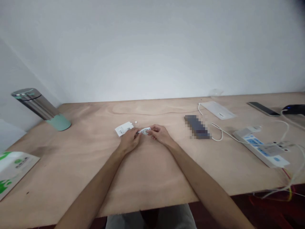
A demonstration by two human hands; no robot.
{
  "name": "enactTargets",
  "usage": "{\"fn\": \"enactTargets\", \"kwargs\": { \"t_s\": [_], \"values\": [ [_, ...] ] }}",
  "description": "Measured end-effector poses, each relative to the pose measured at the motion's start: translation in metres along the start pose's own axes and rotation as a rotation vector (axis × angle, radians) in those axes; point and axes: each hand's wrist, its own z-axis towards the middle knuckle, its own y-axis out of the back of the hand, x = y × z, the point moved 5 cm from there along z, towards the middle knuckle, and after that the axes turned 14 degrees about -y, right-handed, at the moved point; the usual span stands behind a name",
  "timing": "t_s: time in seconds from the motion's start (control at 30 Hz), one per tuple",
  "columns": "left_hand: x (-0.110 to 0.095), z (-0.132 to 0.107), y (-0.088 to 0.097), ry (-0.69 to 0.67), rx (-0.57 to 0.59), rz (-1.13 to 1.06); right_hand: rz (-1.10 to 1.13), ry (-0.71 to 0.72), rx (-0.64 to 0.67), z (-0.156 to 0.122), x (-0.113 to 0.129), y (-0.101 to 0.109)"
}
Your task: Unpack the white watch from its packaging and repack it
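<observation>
1. It looks like a simple office or home work spot.
2. A wooden tabletop (152,178) meets a bare white wall (152,47).
3. A power strip (260,149) with white wires lies at 3 o'clock.

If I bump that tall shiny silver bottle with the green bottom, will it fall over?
Probably, if bumped near the top: the tall silver bottle is slim and stands on a narrow mint-green base. Its smooth metal side looks slippery, and being round, it would likely roll across the wooden table once down.
</observation>
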Motion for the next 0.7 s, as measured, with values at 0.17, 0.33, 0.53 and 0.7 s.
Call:
{"fn": "enactTargets", "kwargs": {
  "t_s": [0.17, 0.33, 0.53, 0.7],
  "values": [
    [-0.0056, -0.0005, 0.0044, 0.11, -0.041, -0.096, -0.066, -0.025, -0.06, 0.0006, 0.0001, 0.0012],
    [-0.0058, -0.0022, 0.0033, 0.187, -0.094, -0.2, -0.116, -0.005, -0.051, 0.0002, -0.0002, 0.001],
    [-0.0013, -0.0027, -0.0017, 0.187, -0.188, -0.405, -0.179, 0.004, -0.046, -0.0018, 0.0009, 0.0],
    [-0.0095, -0.0007, -0.0019, 0.118, -0.114, -0.451, -0.16, -0.026, -0.015, -0.0006, -0.0006, -0.0008]
  ]
}}
